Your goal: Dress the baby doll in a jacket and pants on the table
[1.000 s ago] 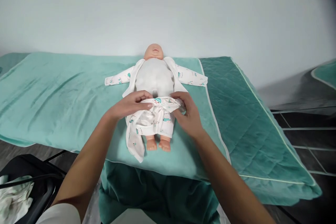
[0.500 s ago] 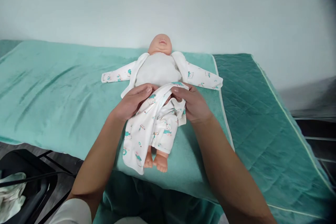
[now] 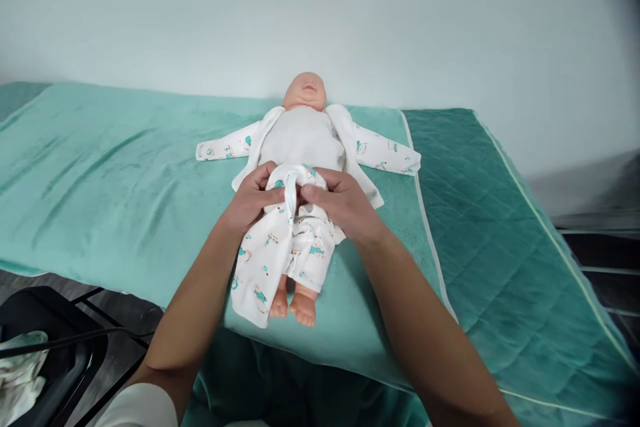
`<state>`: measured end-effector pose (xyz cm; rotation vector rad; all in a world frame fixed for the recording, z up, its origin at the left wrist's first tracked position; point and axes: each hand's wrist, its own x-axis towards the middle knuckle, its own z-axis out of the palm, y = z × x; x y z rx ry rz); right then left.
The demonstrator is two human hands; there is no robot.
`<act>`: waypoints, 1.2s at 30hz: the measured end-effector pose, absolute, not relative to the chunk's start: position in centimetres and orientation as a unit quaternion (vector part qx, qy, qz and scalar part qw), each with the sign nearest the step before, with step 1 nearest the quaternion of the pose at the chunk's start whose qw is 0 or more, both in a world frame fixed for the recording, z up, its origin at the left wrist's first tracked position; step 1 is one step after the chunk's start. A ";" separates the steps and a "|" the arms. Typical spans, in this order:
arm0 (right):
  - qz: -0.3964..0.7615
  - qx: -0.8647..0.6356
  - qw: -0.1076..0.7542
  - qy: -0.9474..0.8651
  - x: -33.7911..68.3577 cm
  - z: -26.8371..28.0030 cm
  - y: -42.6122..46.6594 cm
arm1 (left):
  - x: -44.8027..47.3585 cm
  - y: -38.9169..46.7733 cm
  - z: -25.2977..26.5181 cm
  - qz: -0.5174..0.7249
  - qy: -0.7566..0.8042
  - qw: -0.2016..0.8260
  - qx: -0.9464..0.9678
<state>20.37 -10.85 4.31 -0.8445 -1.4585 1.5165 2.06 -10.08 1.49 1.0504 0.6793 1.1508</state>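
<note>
A baby doll (image 3: 304, 93) lies on its back, head toward the wall. It has on a long-sleeved white top (image 3: 385, 151) with printed sleeves, spread open over a plain white body. White printed baby pants (image 3: 265, 260) are bunched at the doll's hips. One pant leg covers the doll's leg on the right; the other lies flat and looks unfilled. My left hand (image 3: 253, 201) is closed on the waistband's left side, thumb on top. Opposite it, my right hand (image 3: 349, 205) pinches the waistband near its middle. Both bare feet (image 3: 303, 309) show below the pants.
A light green blanket (image 3: 100, 180) lies under the doll, and a darker quilted cover (image 3: 490, 247) extends to the right. Behind stands a white wall (image 3: 320, 7). At the lower left is a black chair (image 3: 65, 347) with a crumpled pale cloth (image 3: 20, 373) on it.
My right hand has moved left, bringing the waistband in toward my left hand. The fabric is now gathered between both hands, and the top's right front flap is uncovered.
</note>
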 end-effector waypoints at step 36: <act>0.638 -0.307 0.396 -0.584 21.3 3.7 -11.0 | 1.3 -10.4 1.1 0.501 0.297 0.652 0.486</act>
